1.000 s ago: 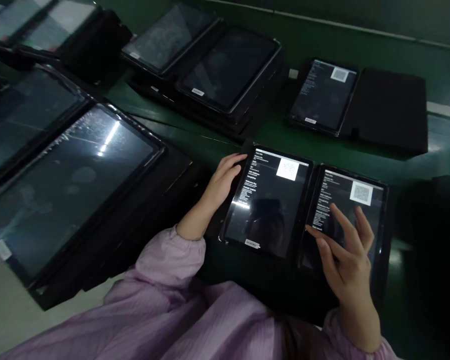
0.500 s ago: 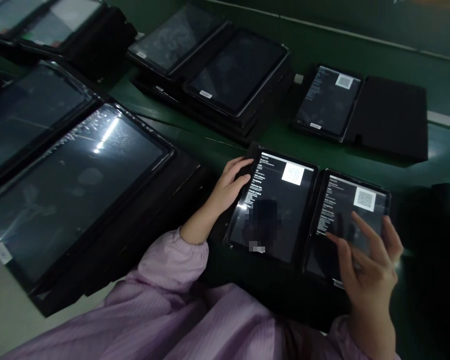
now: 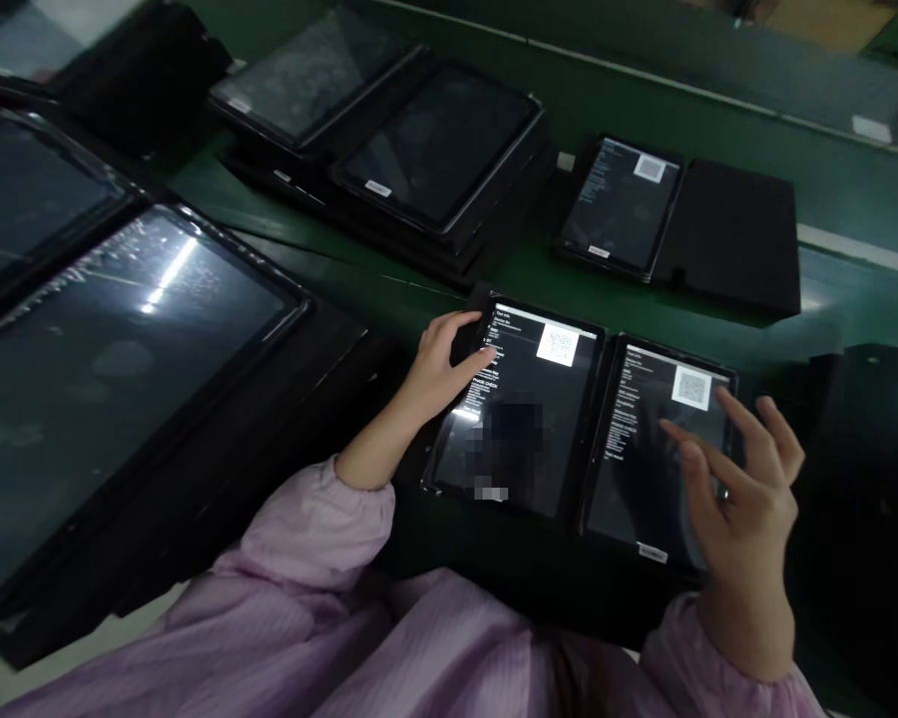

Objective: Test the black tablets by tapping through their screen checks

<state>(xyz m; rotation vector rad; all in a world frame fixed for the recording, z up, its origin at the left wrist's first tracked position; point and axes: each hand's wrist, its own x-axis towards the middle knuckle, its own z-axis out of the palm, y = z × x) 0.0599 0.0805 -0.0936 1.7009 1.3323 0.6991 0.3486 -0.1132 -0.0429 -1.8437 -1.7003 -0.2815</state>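
Two lit tablets lie side by side in front of me, each showing white text and a code square on a dark screen. My left hand [image 3: 438, 374] rests at the upper left edge of the left tablet [image 3: 528, 399], thumb over its text and fingers apart. Over the right side of the right tablet [image 3: 636, 479] is my right hand [image 3: 748, 489], fingers spread, holding nothing. Whether its fingertips touch the screen I cannot tell.
Behind, another lit tablet [image 3: 625, 209] sits beside a black panel [image 3: 744, 234]. A stack with two dark tablets [image 3: 441, 150] stands at the back centre. Larger dark screens [image 3: 142, 369] fill the left side. The surface [image 3: 389, 299] is green.
The view has shifted, so most things sit further left. My right hand has moved up and right relative to the right tablet. My left thumb now reaches over the left tablet's text.
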